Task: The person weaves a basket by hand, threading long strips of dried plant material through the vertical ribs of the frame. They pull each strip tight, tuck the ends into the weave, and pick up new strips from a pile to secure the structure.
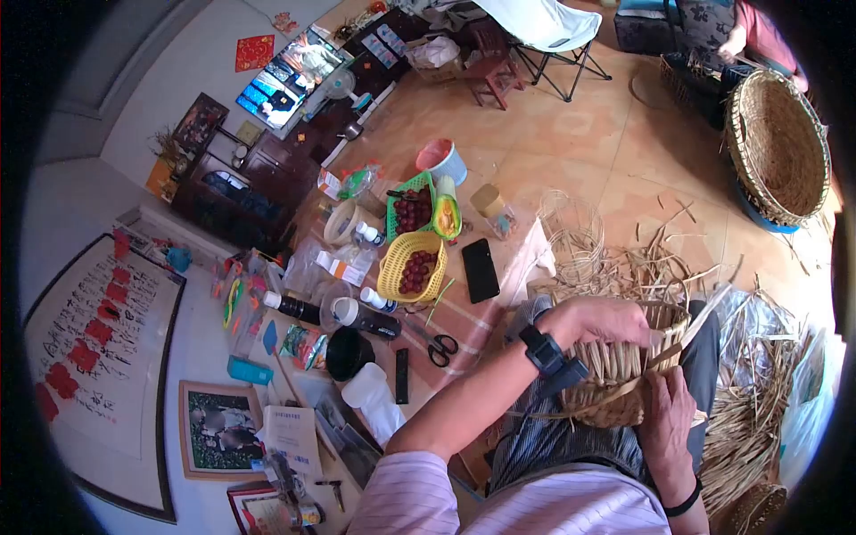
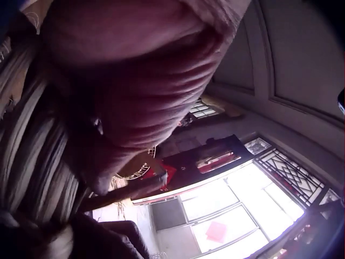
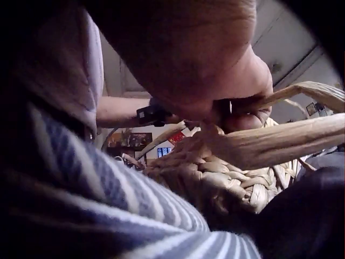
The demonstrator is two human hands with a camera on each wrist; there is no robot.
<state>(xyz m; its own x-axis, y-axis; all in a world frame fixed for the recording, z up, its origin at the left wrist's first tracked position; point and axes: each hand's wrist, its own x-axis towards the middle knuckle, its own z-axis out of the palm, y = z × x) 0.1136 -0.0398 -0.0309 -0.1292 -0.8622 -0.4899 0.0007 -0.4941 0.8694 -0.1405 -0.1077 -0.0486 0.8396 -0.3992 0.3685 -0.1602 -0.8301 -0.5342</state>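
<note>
A small woven basket [image 1: 615, 392] sits on the person's lap, with braided plant-fibre walls. My left hand [image 1: 606, 319] reaches over its near-left side, its curled fingers gripping at the rim; in the left wrist view the hand [image 2: 156, 81] hides most of that grip. Low on the basket's right side, my right hand [image 1: 669, 410] pinches a flat fibre strip. The right wrist view shows this strip [image 3: 285, 141] running out from under the thumb and fingers, beside the braided basket wall [image 3: 215, 181].
Loose dry fibre [image 1: 749, 419] is heaped at the right. A low table at the left holds scissors [image 1: 441, 350], a phone [image 1: 481, 270], a yellow basket [image 1: 392, 272] of fruit and bottles. A large round basket [image 1: 780, 147] stands at the back right near another person [image 1: 767, 36].
</note>
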